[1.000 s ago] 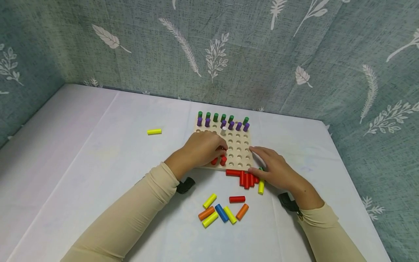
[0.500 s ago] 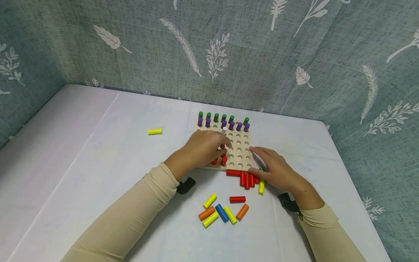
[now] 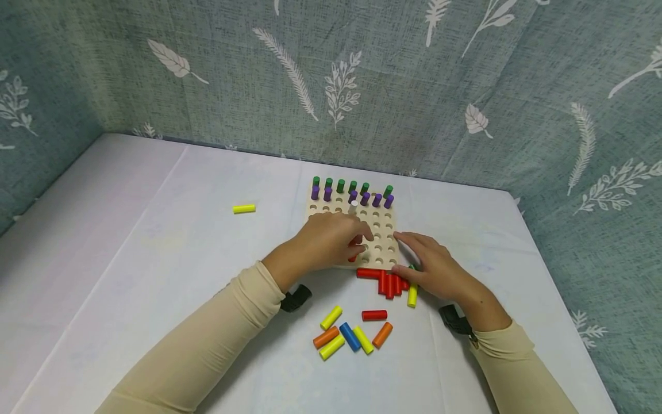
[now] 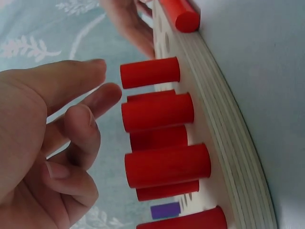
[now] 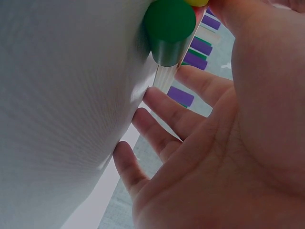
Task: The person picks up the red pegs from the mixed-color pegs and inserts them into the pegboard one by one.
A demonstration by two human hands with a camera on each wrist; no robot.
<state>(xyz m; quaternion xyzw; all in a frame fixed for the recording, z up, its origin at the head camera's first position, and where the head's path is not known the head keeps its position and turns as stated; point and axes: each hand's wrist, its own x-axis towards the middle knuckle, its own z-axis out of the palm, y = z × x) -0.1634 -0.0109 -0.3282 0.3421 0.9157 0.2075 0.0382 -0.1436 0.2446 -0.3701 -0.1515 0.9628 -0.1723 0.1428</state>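
Observation:
A wooden pegboard (image 3: pixel 383 242) lies on the table, with green pegs (image 3: pixel 341 186) and purple pegs (image 3: pixel 365 199) standing along its far rows and a white peg (image 3: pixel 353 207) just nearer. My left hand (image 3: pixel 331 241) hovers over the near left part, hiding much of it. In the left wrist view, several red pegs (image 4: pixel 167 166) stand in the board; the loosely bent fingers are apart from them and hold nothing. My right hand (image 3: pixel 434 264) touches the board's right side with extended fingers, beside a loose green peg (image 5: pixel 170 31).
Loose red pegs (image 3: pixel 390 284) lie against the board's near edge, beside a yellow peg (image 3: pixel 412 296). Closer in are a blue peg (image 3: pixel 350 337), orange pegs (image 3: pixel 383 335), more yellow ones and a red peg (image 3: pixel 374 315). One yellow peg (image 3: pixel 244 209) lies off to the left.
My left hand has shifted slightly right and nearer over the board, now covering red pegs that showed before, and its fingertips have spread. The right hand stays at the board's side.

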